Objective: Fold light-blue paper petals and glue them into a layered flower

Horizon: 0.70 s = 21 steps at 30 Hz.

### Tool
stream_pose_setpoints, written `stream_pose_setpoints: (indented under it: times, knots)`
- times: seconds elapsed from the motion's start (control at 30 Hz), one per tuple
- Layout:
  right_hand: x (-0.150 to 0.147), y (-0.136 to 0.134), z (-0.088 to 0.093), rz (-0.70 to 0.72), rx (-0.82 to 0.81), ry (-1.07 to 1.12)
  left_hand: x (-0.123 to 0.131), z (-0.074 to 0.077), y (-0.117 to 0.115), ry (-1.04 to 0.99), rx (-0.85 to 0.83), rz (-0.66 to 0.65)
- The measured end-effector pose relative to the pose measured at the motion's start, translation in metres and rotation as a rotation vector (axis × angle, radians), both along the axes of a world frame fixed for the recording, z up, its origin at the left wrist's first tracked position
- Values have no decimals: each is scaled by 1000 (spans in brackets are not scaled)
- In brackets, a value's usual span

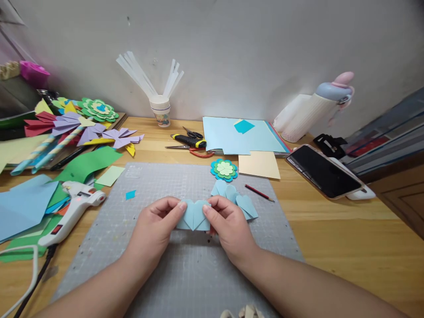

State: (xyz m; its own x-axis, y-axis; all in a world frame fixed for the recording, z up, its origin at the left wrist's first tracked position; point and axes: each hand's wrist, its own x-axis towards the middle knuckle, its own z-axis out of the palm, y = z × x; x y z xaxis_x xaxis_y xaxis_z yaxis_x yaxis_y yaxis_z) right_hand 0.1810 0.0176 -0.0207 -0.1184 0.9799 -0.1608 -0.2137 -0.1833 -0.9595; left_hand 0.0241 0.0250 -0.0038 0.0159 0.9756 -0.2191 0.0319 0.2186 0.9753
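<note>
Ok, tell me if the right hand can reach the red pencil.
Probably yes: the red pencil lies bare just beyond the right hand, though that hand pinches the blue paper heart.

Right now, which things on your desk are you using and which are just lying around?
In use: left hand and right hand, both pinching the blue paper heart; the cutting mat under it; the other blue hearts beside it.
Lying about: glue gun, scissors, pencil, phone, paper flower, cup of strips, water bottle.
</note>
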Motion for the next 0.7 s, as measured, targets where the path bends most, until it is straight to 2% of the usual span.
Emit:
stream_pose_setpoints:
  times: [0.27, 0.4, 0.57, 0.7]
  knots:
    - [3, 0, 0, -29, 35, -16, 3, 5, 0, 75, 15, -76]
    - [6, -3, -2, -6, 71, -71, 1, 3, 1, 130, 61, -123]
    - [11, -8, 5, -11, 155, -356, -4, -1, 4, 256, 151, -134]
    - [16, -13, 16, -1, 440, -703, 0, 4, 1, 312, 251, -228]
